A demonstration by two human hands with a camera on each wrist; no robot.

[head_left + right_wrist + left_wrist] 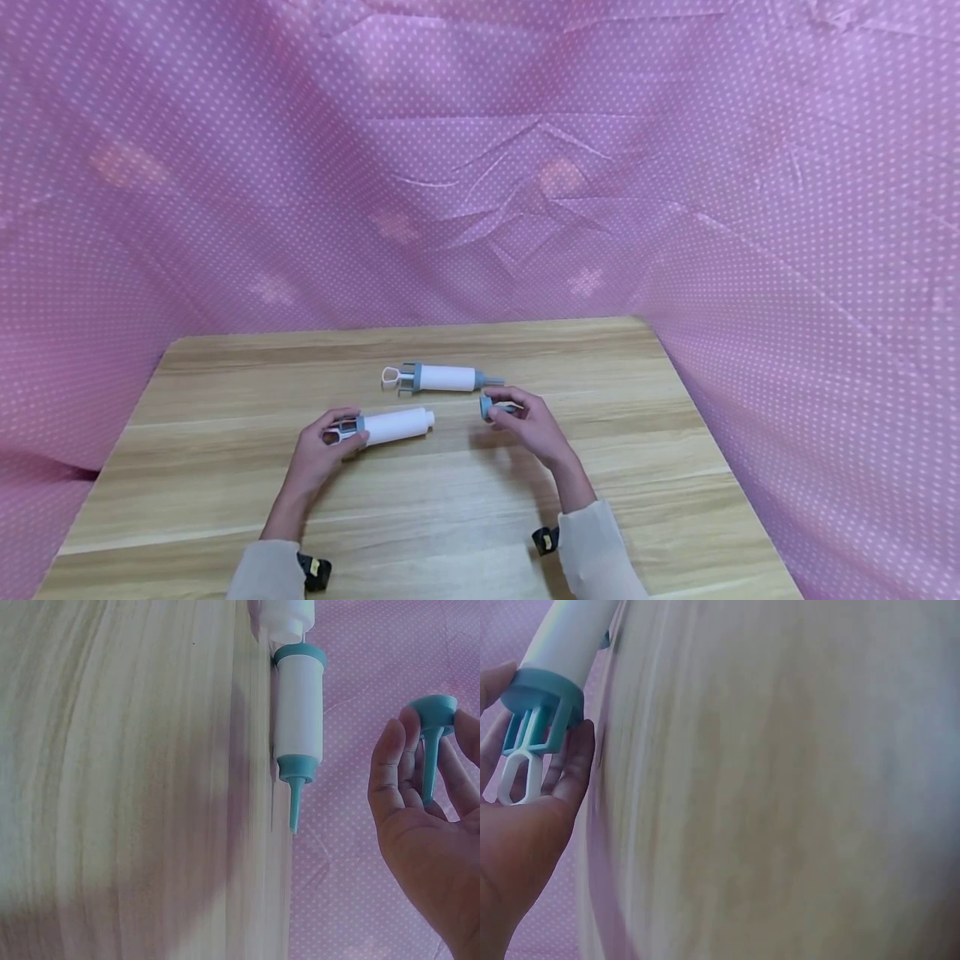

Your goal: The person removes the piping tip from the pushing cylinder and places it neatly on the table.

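My left hand (pixel 315 457) grips a large white-barrelled syringe (pixel 397 426) by its blue-green collar, thumb on one side and fingers on the other. Its white pull ring (pixel 534 780) lies toward my palm in the left wrist view, and the bare white neck of the barrel points right. Between thumb and fingertips, my right hand (pixel 538 429) pinches a blue-green nozzle (pixel 431 712) by its wide cap. The thin spout points back toward the palm, while the cap's broad end faces the barrel's neck, a gap apart.
Behind both hands, a second syringe (pixel 447 378) with its nozzle fitted lies on the wooden table (pixel 420 533). Pink dotted cloth (pixel 480 217) hangs around the back and sides. Black wrist-worn devices show below the hands.
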